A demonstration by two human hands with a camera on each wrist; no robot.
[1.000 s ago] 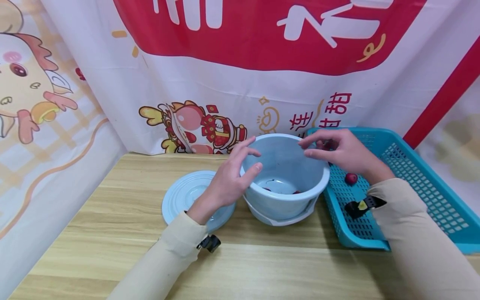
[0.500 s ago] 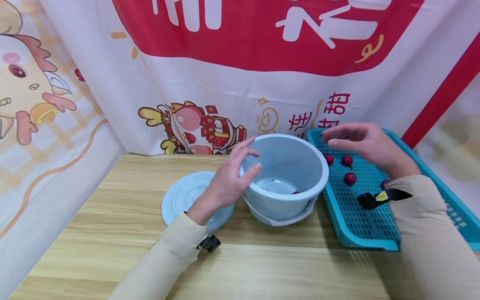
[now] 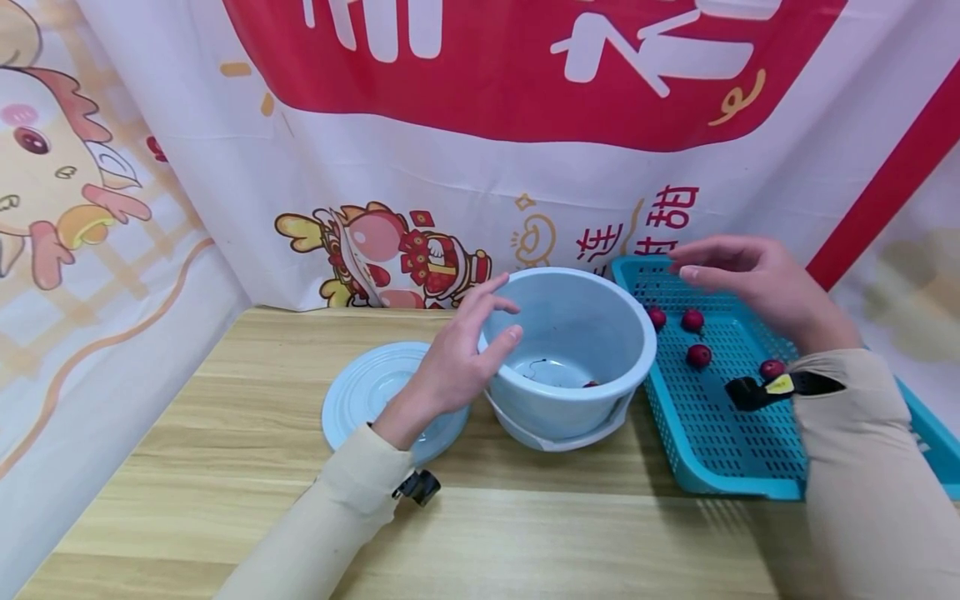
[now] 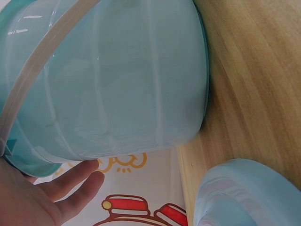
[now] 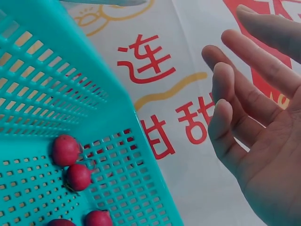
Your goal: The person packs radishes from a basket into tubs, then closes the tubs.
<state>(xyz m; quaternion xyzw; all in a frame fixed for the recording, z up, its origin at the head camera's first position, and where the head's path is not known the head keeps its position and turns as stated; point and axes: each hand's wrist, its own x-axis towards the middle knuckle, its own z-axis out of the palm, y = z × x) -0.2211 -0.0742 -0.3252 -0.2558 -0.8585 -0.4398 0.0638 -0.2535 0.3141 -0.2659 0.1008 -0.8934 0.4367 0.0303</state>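
A light blue bucket (image 3: 567,417) stands mid-table, with a bit of red low inside it. My left hand (image 3: 467,350) is at the bucket's left rim, its fingers spread and relaxed. In the left wrist view the fingers (image 4: 77,186) lie right beside the bucket's upper edge. My right hand (image 3: 772,283) hovers over the far part of a teal basket (image 3: 738,450), fingers loosely bent and holding nothing; the right wrist view shows the bare palm (image 5: 277,174). Several small red radishes lie in the basket, among them one radish (image 3: 699,356) near its middle.
The round blue lid (image 3: 352,400) lies on the wooden table (image 3: 225,467) left of the bucket, partly behind my left forearm. The bucket's handle (image 3: 558,444) hangs down at its front. A printed white and red cloth (image 3: 420,158) hangs behind the table.
My right hand has moved right, from the bucket's rim to over the basket, uncovering more radishes there. My left hand has stayed at the rim.
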